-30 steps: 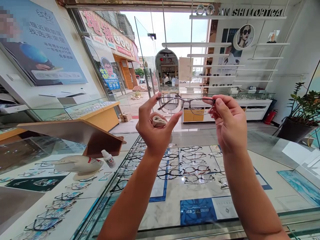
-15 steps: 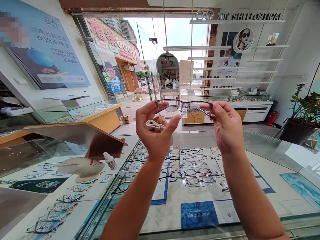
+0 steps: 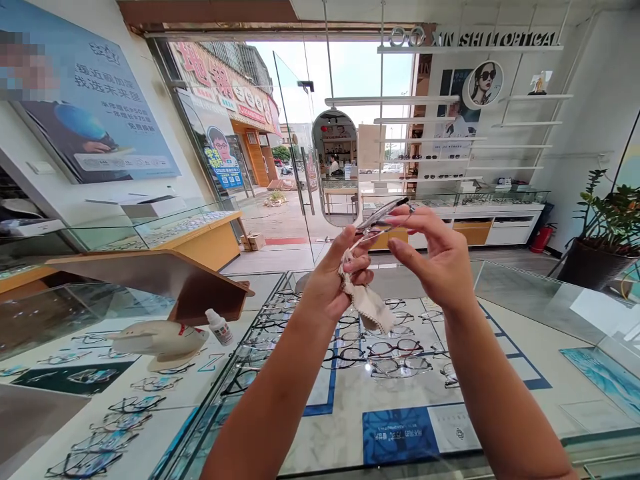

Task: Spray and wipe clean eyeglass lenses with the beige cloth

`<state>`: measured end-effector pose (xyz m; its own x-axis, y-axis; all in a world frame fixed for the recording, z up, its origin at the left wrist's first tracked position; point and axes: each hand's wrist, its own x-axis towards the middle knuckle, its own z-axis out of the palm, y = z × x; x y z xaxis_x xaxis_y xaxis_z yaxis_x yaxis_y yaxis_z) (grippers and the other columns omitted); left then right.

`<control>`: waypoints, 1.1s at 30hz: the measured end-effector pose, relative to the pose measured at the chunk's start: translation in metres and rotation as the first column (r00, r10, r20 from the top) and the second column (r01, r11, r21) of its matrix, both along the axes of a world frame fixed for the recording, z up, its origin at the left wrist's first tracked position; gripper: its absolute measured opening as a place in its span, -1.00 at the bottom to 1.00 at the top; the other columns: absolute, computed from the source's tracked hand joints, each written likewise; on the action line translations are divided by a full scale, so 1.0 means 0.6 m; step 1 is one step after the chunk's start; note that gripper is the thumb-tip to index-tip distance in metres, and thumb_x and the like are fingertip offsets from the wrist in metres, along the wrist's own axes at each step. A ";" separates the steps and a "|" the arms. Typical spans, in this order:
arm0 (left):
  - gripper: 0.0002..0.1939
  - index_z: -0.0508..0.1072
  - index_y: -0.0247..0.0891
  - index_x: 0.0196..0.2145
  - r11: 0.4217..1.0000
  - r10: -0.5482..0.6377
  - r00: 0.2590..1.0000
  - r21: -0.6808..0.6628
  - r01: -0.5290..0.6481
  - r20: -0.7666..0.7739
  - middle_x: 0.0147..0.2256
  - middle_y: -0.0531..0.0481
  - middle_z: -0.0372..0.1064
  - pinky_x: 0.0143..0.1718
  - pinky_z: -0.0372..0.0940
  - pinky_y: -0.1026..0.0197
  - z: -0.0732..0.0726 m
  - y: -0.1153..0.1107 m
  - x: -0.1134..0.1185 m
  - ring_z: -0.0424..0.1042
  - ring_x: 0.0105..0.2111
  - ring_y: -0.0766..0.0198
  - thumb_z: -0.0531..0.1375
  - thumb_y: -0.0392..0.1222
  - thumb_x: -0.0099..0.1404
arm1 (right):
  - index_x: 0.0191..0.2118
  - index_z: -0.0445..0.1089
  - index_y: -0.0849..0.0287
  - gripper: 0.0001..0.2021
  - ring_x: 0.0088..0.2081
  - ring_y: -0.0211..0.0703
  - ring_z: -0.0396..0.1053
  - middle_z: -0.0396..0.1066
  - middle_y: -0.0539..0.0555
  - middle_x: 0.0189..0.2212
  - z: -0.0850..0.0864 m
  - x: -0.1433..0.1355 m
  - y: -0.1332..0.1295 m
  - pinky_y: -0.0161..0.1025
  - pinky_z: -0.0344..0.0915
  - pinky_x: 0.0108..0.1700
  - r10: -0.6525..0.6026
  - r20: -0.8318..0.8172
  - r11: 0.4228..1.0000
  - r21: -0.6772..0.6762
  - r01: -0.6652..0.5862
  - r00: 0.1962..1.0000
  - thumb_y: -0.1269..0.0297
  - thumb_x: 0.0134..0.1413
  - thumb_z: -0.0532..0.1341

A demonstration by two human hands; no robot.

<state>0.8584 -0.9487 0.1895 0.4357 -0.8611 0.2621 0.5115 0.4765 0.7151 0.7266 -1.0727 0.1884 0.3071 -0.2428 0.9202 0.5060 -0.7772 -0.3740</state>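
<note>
My left hand (image 3: 336,275) is closed on a pair of eyeglasses (image 3: 373,223), pinched near one end and turned almost edge-on. The same hand holds a light cleaning cloth (image 3: 369,308), whose loose end with a zigzag edge hangs below the fingers. At the other end of the eyeglasses is my right hand (image 3: 443,257), its fingertips against the frame or a temple. Its thumb stands apart from the fingers. Below both hands, rows of eyeglass frames (image 3: 400,347) lie in the glass display case (image 3: 330,440).
A small white bottle (image 3: 219,327) stands on the left counter beside a cream dolphin-shaped object (image 3: 160,340) and a brown wooden piece (image 3: 200,287). A blue and white card (image 3: 400,435) lies near the front. An oval mirror (image 3: 336,167) stands farther back.
The eyeglasses have turned from facing away, held at both sides, to nearly edge-on. The cloth, bunched in my left hand before, now hangs down. My right thumb has come off the frame.
</note>
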 end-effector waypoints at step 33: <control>-0.65 0.61 -0.17 -0.35 0.604 0.234 0.323 0.123 -0.787 0.917 -0.65 0.11 0.22 -0.60 -0.10 0.26 0.051 0.097 0.041 0.06 -0.66 0.40 0.47 0.17 0.21 | -0.17 0.71 0.11 -0.88 -0.01 0.12 0.52 0.71 0.19 -0.07 -0.202 -0.208 -0.178 -0.02 0.32 0.00 -0.532 -0.752 0.827 -0.559 0.050 0.389 0.38 0.34 0.37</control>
